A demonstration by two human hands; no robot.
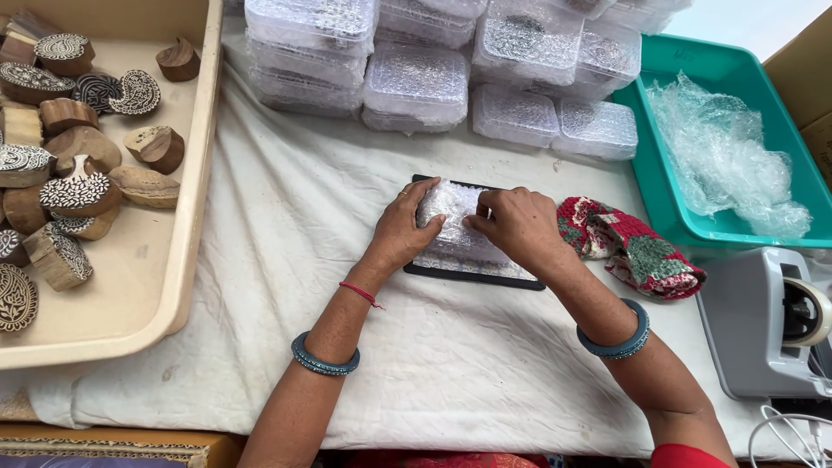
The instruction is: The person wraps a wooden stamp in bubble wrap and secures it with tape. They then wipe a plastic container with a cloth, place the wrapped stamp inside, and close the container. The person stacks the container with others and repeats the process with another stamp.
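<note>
At table centre, on the white cloth [286, 260], I noted the bubble-wrapped bundle [451, 217] lying on a dark flat tray [472, 276], long axis near-to-far. Left hand [400, 230] and right hand [517, 224] pinched it from either side, equally close. Farther back stood stacked clear boxes [416, 82]; far right, a teal bin [693, 65].

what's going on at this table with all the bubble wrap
A person is pressing both hands, left hand and right hand, around a bubble-wrapped bundle that sits on a dark tray on the white cloth. Carved wooden blocks fill a beige tray to the left, wrapped packs are stacked behind, and loose wrap lies in a teal bin.
</note>
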